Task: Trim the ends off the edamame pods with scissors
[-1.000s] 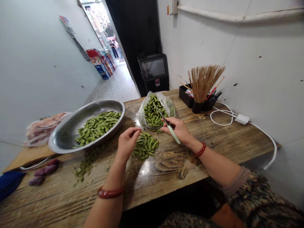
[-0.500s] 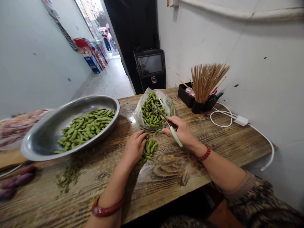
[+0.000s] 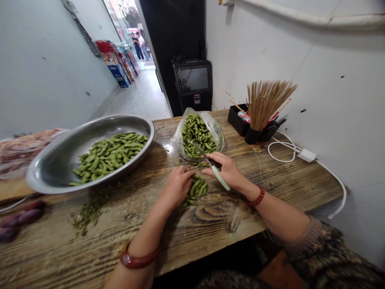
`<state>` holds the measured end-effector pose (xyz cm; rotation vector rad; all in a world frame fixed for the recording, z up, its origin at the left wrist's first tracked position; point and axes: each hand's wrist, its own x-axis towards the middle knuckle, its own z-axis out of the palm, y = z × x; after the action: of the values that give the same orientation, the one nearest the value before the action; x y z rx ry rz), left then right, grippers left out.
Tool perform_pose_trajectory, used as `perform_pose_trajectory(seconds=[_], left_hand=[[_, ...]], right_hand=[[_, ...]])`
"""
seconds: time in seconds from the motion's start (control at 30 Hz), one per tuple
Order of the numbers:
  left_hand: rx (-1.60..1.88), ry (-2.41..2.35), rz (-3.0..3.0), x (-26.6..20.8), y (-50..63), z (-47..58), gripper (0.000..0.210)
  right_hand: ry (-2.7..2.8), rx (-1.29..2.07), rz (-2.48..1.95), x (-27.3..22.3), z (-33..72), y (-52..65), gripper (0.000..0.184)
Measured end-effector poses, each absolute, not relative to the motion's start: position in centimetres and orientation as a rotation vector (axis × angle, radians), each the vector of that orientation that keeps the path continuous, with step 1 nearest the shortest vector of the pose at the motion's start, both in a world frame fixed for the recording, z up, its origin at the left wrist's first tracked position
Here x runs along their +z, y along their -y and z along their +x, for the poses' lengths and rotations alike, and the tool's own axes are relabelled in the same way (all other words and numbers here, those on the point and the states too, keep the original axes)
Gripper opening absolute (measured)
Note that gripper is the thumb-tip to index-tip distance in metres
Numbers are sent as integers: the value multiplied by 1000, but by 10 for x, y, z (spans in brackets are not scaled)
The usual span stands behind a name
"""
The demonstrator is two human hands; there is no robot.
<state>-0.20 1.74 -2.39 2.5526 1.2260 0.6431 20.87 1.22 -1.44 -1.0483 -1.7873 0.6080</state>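
Note:
My left hand (image 3: pixel 177 185) rests on the table with its fingers curled together over the left side of a small pile of edamame pods (image 3: pixel 198 188). What lies under those fingers is partly hidden. In my right hand (image 3: pixel 224 168) is a pair of scissors (image 3: pixel 221 178) with pale green handles. Its blades point away from me, toward a clear plastic bag (image 3: pixel 219 130) full of edamame pods (image 3: pixel 197 134). A wide steel basin (image 3: pixel 57 170) on the left holds more edamame pods (image 3: pixel 112 156).
Green trimmings (image 3: pixel 87 212) lie on the wooden table (image 3: pixel 129 228) before the basin. Purple onions (image 3: pixel 22 216) and pale raw meat (image 3: pixel 24 150) are at far left. At back right stand wooden skewers (image 3: pixel 267 104) in a black holder (image 3: pixel 252 135), beside a white cable (image 3: pixel 333 174).
My left hand and the small pile of pods have shifted right, closer to my right hand. My right hand still holds the scissors in nearly the same place. The view has tilted slightly.

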Motion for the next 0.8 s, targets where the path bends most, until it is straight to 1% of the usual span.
perform_pose_trajectory(seconds=[0.17,0.3,0.4,0.53,0.7,0.8], left_hand=[[759,-1283,2392,-22,-17,-5,8],[914,-1252,2101,-16,-14,-5,6],[1013,-1272,1732,-9,-11,-5,12],[1122,-1148,1285,0,-7,-6,19],[1121,-1002,952,7,-4,-6,37],[1088,-933,885,9,-2,-7,33]], right_hand=[[1874,624,-997,-20,204,-9,44],[1848,618,-1000,-18,205,-10,43],[1825,603,-1026,-14,205,-8,43],[1826,628,-1020,-11,204,-5,41],[1870,646,-1007,-11,202,-2,40],[1886,649,-1004,-12,201,-1,39]])
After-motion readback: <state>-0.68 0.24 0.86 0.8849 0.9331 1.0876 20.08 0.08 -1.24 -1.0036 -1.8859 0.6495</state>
